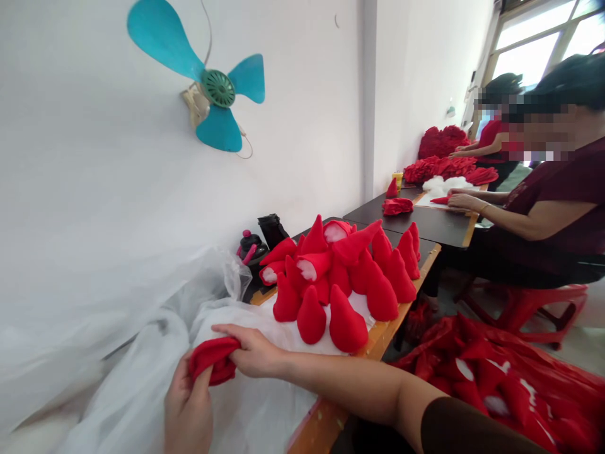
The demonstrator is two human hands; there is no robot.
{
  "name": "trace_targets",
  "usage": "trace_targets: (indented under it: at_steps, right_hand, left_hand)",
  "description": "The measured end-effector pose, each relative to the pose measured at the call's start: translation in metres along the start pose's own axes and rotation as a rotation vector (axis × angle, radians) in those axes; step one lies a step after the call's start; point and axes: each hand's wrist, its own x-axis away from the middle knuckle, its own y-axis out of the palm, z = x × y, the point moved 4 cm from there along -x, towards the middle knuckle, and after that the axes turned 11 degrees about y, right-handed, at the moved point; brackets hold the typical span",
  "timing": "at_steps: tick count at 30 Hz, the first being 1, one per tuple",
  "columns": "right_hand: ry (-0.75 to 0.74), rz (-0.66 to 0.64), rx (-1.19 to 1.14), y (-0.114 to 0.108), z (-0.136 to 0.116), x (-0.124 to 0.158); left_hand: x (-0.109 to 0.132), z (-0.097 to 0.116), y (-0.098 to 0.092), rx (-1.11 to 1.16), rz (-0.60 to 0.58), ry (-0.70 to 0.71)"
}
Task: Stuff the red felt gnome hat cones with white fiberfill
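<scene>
A small red fabric piece (213, 360), bunched and limp, is stretched between my two hands above white sheeting. My left hand (190, 403) grips its near left edge, with the thumb against the cloth. My right hand (258, 354) pinches its right side, the index finger reaching over the top. Just beyond my right hand, a heap of red stuffed cones (348, 318) stands on the table. A few cones lie on their sides, and white stuffing (308, 270) shows at their open ends.
Translucent white sheeting (142, 372) covers the left side. The table's wooden edge (326, 422) runs along the right. A red bag (515, 378) of red pieces lies below. A co-worker (543, 202) sits at the farther table, another beyond. A blue fan (218, 88) hangs on the wall.
</scene>
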Motion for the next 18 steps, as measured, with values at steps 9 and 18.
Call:
trace_targets:
  at_steps: [9,18]
  right_hand:
    - [-0.164,0.180,0.019,-0.005,-0.005,0.001]
    - [-0.135,-0.167,-0.286,-0.003,-0.017,0.003]
  left_hand:
    - [0.002,0.007,-0.002,-0.002,0.007,0.077]
    - [0.009,0.021,-0.002,0.003,0.020,0.080]
